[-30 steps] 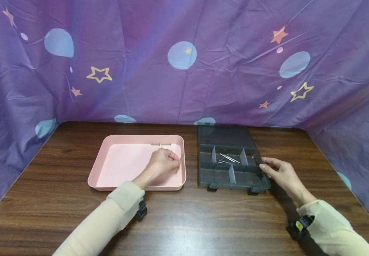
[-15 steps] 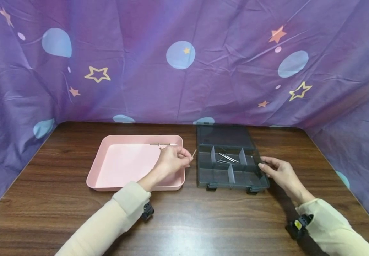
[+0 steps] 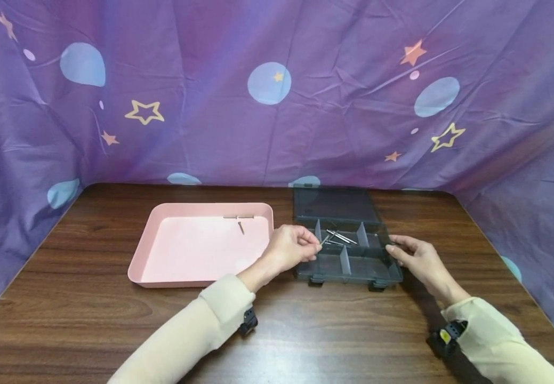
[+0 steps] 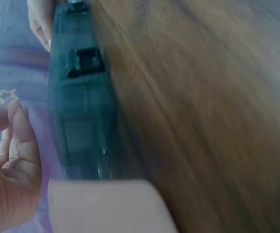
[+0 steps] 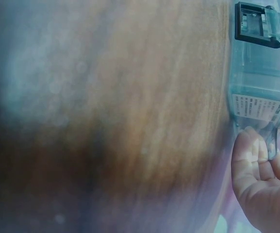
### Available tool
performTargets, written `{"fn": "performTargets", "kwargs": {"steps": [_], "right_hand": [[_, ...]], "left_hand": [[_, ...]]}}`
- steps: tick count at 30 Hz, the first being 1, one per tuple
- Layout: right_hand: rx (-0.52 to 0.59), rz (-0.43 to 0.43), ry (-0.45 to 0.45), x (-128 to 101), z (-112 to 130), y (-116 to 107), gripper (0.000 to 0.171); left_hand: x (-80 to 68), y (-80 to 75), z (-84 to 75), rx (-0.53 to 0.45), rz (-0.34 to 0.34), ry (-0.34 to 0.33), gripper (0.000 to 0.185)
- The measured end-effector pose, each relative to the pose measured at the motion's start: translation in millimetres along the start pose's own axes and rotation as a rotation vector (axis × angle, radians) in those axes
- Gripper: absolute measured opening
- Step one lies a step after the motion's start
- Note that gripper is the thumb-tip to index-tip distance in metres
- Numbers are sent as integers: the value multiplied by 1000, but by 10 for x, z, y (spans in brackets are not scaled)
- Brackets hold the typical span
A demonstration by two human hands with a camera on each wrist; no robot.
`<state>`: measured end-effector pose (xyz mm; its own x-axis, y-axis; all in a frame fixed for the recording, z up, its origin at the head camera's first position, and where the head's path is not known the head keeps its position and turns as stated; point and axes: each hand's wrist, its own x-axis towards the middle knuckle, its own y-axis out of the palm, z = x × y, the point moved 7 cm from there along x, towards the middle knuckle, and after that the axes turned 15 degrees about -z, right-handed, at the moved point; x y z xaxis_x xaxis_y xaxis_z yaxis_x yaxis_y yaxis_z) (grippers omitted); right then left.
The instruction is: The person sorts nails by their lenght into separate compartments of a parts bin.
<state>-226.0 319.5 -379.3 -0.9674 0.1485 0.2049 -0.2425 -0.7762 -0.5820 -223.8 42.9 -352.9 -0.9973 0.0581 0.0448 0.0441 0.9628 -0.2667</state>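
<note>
While pinching nail (image 3: 325, 240), fingers (image 3: 309, 246) curled

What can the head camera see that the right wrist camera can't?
Only the head view shows the pink tray with small metal pins in it, the left hand pinching a pin over the grey box, and the starry purple cloth. Only the right wrist view shows a printed label on the box's side. Both show the right hand gripping the box and the wooden table.

The tray (image 3: 161, 250) lies left of the compartment box (image 3: 348, 266), both on the table (image 3: 89, 320).
</note>
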Motion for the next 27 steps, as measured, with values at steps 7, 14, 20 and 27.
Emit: {"fn": "performTargets", "kwargs": {"steps": [7,14,20,27], "right_hand": [[15,1,9,-9,9,1,48],[28,0,17,-4,6,-6,47],[0,7,21,-5,2,0,48],[-3,15,14,-15,22,-2,50]], "left_hand": [[14,154,-11,64,4,41,5],[30,251,-6,99,43,43,5],[42,311,-29,229,56,81,4],[71,343,-53,341,30,125,5]]}}
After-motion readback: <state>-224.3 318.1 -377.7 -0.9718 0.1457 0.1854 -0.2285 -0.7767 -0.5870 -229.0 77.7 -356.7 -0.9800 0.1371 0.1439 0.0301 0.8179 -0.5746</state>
